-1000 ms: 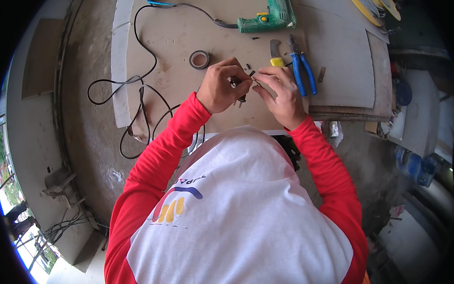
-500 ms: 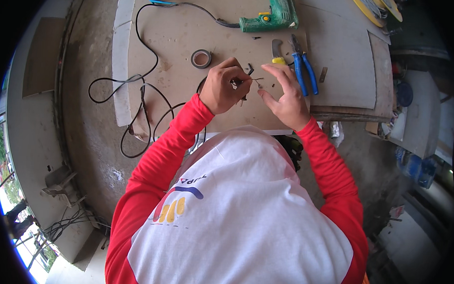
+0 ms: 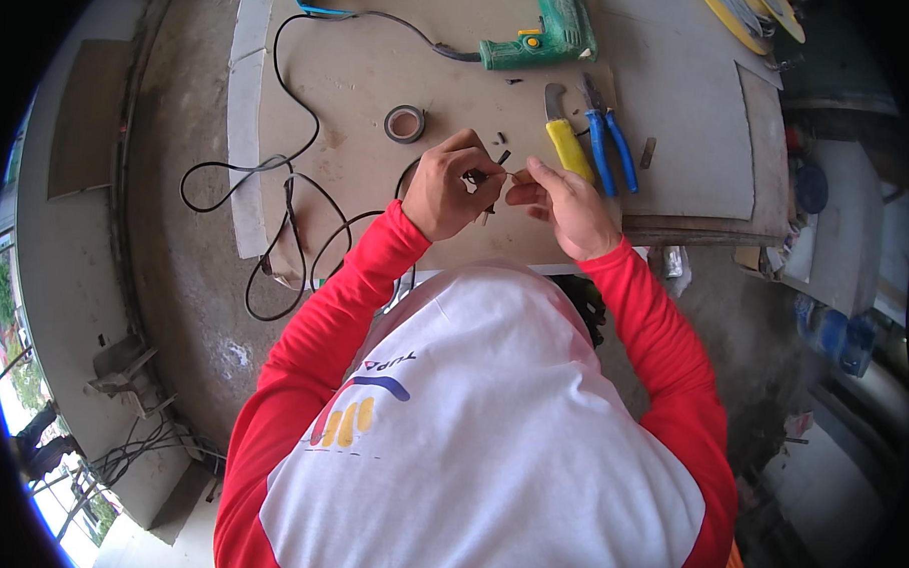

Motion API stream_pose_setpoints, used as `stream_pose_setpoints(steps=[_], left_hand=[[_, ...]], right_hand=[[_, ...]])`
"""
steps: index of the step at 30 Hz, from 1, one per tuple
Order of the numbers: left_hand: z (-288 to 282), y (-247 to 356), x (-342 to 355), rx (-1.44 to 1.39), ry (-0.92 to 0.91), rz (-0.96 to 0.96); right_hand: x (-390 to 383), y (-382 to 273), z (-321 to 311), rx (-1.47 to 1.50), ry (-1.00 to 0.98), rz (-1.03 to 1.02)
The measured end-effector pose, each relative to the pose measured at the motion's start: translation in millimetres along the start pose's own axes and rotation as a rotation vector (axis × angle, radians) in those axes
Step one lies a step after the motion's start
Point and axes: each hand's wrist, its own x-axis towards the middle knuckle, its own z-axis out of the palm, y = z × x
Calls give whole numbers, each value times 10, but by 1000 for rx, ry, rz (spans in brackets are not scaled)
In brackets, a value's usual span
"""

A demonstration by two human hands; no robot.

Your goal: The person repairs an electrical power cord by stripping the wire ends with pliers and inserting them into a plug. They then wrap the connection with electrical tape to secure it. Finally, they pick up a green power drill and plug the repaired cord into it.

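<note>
My left hand [image 3: 453, 189] is closed in a pinch around a small black fitting [image 3: 478, 177], perhaps a plug, with a thin wire sticking out to the right. My right hand [image 3: 557, 202] pinches at that thin wire [image 3: 509, 176], its fingers curled and thumb raised. Just beyond lie a hooked knife with a yellow handle [image 3: 569, 149] and pliers with blue grips [image 3: 604, 154]. A roll of dark tape [image 3: 404, 124] rests above my left hand, and small black bits are scattered nearby. Exactly how the fingertips grip is partly hidden.
A green drill [image 3: 548, 37] lies at the back of the board-topped table [image 3: 681, 112], its black cord [image 3: 311, 99] looping down the left side. Yellow-rimmed spools [image 3: 744, 19] sit at the back right. A blue water bottle [image 3: 833, 337] and clutter stand lower right.
My right hand opened away from the wire, then turned and closed on it again with thumb up, uncovering the yellow knife handle. My left hand shifted slightly down and right.
</note>
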Motion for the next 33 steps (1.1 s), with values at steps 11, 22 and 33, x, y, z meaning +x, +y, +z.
stream_pose_setpoints(steps=[11,22,33], left_hand=[[-57,14,26,-364,-48,-283],[-70,1,6,-23,-18,-16],[-81,38,28,-13,-19,73]], right_hand=[[112,-50,-48,-975,167,-991],[-85,-116,-61,-188,-34,-85],[-23,36,37,-319,-27,-241]])
